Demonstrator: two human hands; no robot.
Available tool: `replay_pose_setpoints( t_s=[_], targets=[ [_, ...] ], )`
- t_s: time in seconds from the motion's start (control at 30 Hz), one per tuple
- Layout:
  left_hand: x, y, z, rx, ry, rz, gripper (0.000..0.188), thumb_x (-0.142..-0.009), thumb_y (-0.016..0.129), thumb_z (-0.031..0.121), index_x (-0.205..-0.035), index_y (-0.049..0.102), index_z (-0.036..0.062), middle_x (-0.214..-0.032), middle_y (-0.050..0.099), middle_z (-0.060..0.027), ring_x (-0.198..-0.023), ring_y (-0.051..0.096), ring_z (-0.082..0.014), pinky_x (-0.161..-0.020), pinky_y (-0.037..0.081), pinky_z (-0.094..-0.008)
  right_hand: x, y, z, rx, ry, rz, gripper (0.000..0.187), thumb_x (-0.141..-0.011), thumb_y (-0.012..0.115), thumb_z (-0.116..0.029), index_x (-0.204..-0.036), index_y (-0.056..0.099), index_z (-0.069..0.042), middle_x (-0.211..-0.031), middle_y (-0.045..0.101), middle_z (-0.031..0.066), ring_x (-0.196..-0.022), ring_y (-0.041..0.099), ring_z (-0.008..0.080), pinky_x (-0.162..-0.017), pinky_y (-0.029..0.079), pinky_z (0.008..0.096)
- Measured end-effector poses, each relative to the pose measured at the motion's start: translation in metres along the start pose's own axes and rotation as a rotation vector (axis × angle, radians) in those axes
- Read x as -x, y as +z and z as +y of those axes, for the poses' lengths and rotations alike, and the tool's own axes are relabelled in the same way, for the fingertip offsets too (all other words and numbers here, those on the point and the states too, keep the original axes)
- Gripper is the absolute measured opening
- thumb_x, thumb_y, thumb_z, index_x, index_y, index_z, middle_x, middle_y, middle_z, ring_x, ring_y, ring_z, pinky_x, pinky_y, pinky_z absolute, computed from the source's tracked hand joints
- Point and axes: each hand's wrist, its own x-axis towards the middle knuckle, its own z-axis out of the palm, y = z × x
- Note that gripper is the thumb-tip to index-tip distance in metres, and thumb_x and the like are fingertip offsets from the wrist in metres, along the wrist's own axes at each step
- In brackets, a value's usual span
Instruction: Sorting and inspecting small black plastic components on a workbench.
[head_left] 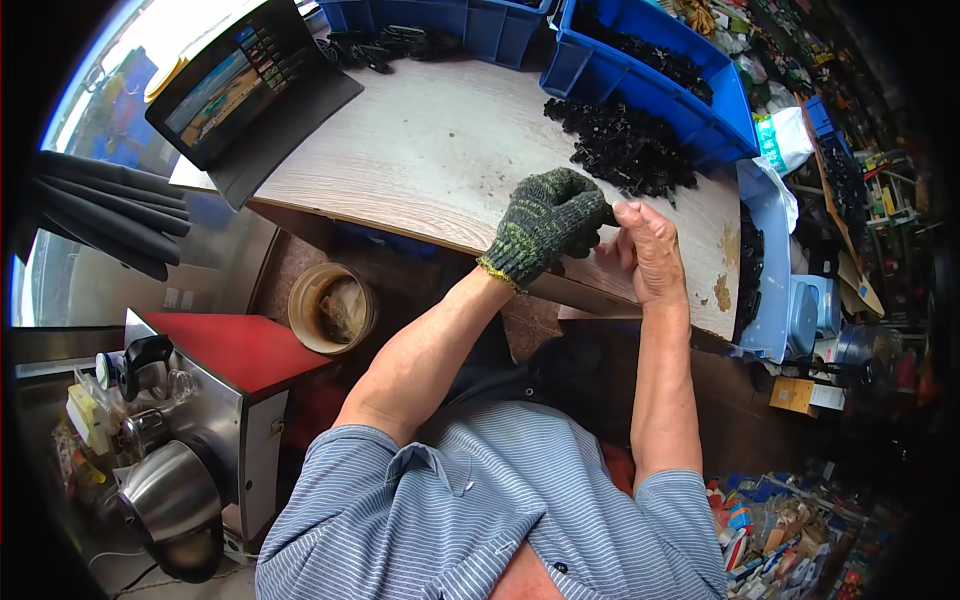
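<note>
My left hand, in a dark green knitted glove with a yellow cuff edge, is curled closed over the front part of the table. Close beside it on the right is my bare right hand, its thumb and fingers drawn together toward the gloved fingertips. Whatever the two hands hold between them is too small or too hidden to name. Just beyond them lies a heap of small black parts, spread on the tabletop against a blue crate with more black parts inside.
A tablet in a dark folding case stands at the table's far left. Another blue crate and black pieces are at the back. Below the left edge are a bucket, a red-topped cabinet and a metal kettle. Cluttered shelves line the right.
</note>
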Motion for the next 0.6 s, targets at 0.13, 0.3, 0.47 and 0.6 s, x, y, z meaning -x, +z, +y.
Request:
replay_pose_setpoints(
  t_s=[0.13,0.3,0.47,0.6],
  targets=[
    [0.0,-0.002,-0.007,0.069,0.04,0.002,0.023,-0.092,0.067,0.023,-0.1,0.065,0.0015,-0.073,0.066,-0.0071,-0.057,0.06,-0.0121,-0.048,0.048,-0.0251,0.0,0.003,0.002,0.072,-0.025,-0.044,0.038,-0.087,0.074,-0.036,-0.069,0.054,-0.009,-0.048,0.043,-0.0019,-0.042,0.044,0.0084,-0.052,0.053,0.0293],
    [0.0,0.001,-0.008,0.139,0.061,-0.008,0.021,-0.092,0.066,0.019,-0.101,0.064,0.0005,-0.073,0.066,-0.008,-0.057,0.062,-0.0138,-0.049,0.048,-0.0258,0.001,0.008,0.008,0.064,-0.125,-0.016,0.037,-0.087,0.073,-0.034,-0.069,0.052,-0.009,-0.049,0.048,-0.0009,-0.039,0.044,0.0067,-0.044,0.049,0.0252],
    [0.001,-0.005,-0.005,0.073,0.003,-0.109,0.025,-0.093,0.068,0.023,-0.106,0.065,0.0024,-0.078,0.067,-0.0084,-0.065,0.066,-0.0136,-0.054,0.051,-0.0259,-0.001,-0.003,0.015,0.006,-0.168,-0.055,0.036,-0.087,0.073,-0.033,-0.071,0.053,-0.008,-0.05,0.048,-0.0017,-0.042,0.047,0.0065,-0.045,0.05,0.0249],
    [-0.012,-0.02,-0.005,-0.376,0.322,0.049,0.038,-0.089,0.073,0.032,-0.115,0.066,0.0062,-0.104,0.07,-0.0136,-0.1,0.068,-0.026,-0.088,0.053,-0.0385,0.006,-0.002,0.017,-0.093,-0.193,-0.044,0.032,-0.088,0.071,-0.029,-0.072,0.051,-0.009,-0.049,0.044,-0.0014,-0.044,0.052,0.0096,-0.051,0.057,0.0316]
  ],
)
